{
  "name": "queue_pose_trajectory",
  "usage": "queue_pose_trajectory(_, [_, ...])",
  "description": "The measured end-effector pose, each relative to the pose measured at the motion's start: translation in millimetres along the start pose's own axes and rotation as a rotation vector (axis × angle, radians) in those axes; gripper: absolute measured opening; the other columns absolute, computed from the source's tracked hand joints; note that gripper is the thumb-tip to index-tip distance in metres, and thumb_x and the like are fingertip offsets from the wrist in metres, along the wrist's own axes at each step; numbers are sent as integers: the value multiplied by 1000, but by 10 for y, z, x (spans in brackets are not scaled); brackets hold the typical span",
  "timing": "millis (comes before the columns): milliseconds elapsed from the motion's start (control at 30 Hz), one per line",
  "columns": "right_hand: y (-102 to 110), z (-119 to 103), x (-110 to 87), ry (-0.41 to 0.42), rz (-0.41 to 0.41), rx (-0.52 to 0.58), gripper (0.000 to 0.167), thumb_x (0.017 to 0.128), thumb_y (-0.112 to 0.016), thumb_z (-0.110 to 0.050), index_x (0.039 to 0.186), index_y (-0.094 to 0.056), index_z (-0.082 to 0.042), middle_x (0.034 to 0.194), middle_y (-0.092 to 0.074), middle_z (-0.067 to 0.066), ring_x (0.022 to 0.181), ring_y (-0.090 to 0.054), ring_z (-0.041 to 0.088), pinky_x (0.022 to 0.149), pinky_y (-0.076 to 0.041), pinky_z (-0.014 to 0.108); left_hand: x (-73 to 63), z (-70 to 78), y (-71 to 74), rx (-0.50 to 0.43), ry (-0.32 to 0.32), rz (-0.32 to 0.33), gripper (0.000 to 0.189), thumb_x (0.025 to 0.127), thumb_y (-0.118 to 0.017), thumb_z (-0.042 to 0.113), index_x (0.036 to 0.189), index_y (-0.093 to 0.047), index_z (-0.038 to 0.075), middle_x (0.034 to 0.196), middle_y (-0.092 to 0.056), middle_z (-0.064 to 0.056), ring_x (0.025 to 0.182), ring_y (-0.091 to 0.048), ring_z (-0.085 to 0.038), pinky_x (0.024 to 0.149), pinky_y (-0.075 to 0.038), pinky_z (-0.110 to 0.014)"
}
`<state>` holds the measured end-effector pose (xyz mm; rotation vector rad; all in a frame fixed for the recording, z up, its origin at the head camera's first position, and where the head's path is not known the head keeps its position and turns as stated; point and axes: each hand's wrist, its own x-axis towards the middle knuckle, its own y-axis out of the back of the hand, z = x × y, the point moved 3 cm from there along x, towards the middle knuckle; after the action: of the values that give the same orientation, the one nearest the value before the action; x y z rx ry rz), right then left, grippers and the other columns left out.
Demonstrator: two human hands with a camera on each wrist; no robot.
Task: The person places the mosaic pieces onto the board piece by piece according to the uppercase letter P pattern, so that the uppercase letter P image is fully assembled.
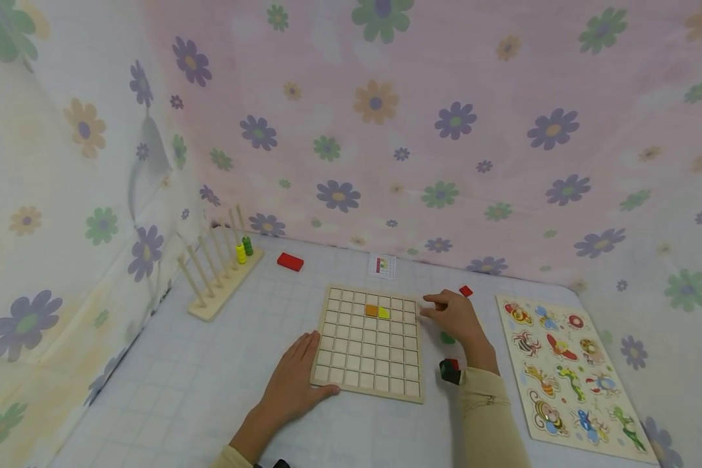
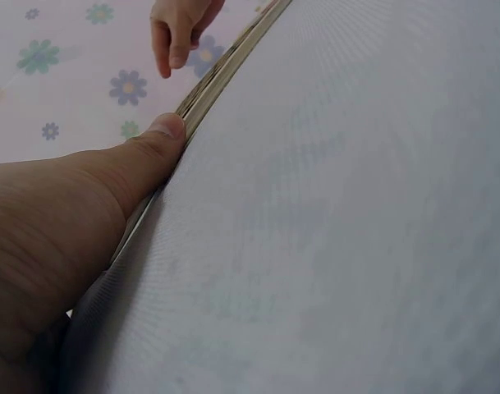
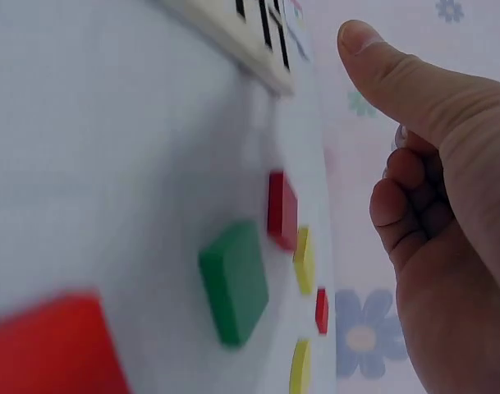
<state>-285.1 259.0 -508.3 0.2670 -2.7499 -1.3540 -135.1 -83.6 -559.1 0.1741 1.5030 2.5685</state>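
Note:
A wooden grid board point(image 1: 363, 344) lies flat on the table, with an orange tile point(image 1: 372, 311) and a yellow tile point(image 1: 384, 312) side by side in its upper rows. My left hand point(image 1: 295, 367) rests against the board's lower left corner, fingers along the left side and thumb at the front edge. Just off the upper right edge hovers my right hand point(image 1: 453, 316), its thumb and index finger apart and nothing visible between them. Below it in the right wrist view are a green tile point(image 3: 237, 283), a dark red tile point(image 3: 282, 211) and a yellow tile point(image 3: 305, 261).
Behind the board lies a small pattern card point(image 1: 382, 266). A red block point(image 1: 290, 262) and a peg rack point(image 1: 225, 286) with yellow and green beads stand at the back left. An insect puzzle board point(image 1: 570, 377) occupies the right side. One small red tile point(image 1: 465, 291) lies beyond the right hand.

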Motion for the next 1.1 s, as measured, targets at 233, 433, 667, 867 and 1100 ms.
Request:
queue_pose_trajectory(233, [81,343,-125,-99,12,-33,40,91,-79,-29,125,-74,-9,84,-56,4,74,-45,19,65,-38,31,-11,-11,-8,-22,7,-10,117,79,-72,72,163,-23,7,167,-31,-11,156,-27,-29,126,-30,-48])
queue_pose_trajectory(433, [88,447,-169,-162,-6,-60,43,91,-78,-34,125,-74,-9,89,-60,5,83,-49,22,69,-38,31,-12,-21,-15,-20,17,-10,116,79,-73,71,163,-23,7,168,-31,-11,156,-27,-29,126,-30,-48])
queue_pose_trajectory(667, [61,503,-204,-201,2,-88,42,91,-77,-36,122,-75,-9,91,-61,5,84,-51,22,67,-40,29,-10,-7,-19,-35,24,-24,117,79,-73,71,163,-23,8,168,-30,-10,156,-26,-29,126,-30,-48])
queue_pose_trajectory(867, [59,537,-201,-189,17,-95,41,91,-76,-38,120,-76,-9,95,-63,8,85,-53,23,68,-42,29,-8,10,1,-40,19,-20,116,79,-73,70,163,-23,7,168,-30,-11,156,-26,-30,126,-29,-48])
queue_pose_trajectory(1100, [39,531,-174,-159,26,-109,39,92,-75,-36,118,-76,-8,97,-64,8,84,-55,22,69,-43,29,-6,20,22,-34,11,-15,116,80,-72,71,163,-23,7,167,-31,-11,156,-27,-30,126,-30,-48])
